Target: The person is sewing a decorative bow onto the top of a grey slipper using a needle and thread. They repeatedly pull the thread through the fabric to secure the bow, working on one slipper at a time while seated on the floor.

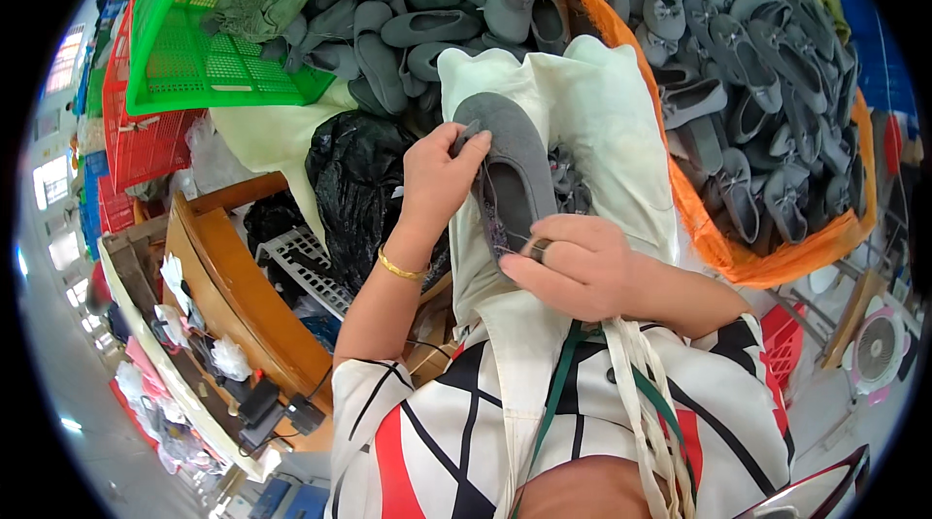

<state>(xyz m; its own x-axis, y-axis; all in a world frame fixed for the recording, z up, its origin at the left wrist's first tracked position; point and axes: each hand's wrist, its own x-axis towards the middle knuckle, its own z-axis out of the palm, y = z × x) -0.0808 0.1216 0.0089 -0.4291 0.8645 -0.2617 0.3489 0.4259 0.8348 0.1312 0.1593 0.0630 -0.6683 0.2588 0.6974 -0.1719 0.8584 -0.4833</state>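
A seated person in a white, black and red patterned shirt (466,432) is working on a single grey shoe (519,145) just in front of the chest, over the white cloth (621,145) that is covering the lap. The shoe is lying lengthwise away from the body, its rounded toe pointing outward and its opening facing up. The left hand (442,174) is grasping the shoe near the toe, thumb and forefinger pinching together over its upper; a gold bracelet (403,267) is circling that wrist. The right hand (575,262) is gripping the heel end by the rim, its fingers curling in, with a ring (540,248) showing on one of them; anything finer between the fingertips is staying too small for me to make out. Just right of the shoe, a bunch of small dark grey pieces (571,181) is resting on the cloth, partly hiding behind it. Beyond the lap, a heap of grey shoes (427,29) is spreading out beside a green basket (218,82), and to the right an orange sack (709,237) is holding many more, several wearing bows. Near the left forearm a black plastic bag (349,184) is slumping beside a wooden desk (248,286), while a fan (879,344) is standing well apart at far right.
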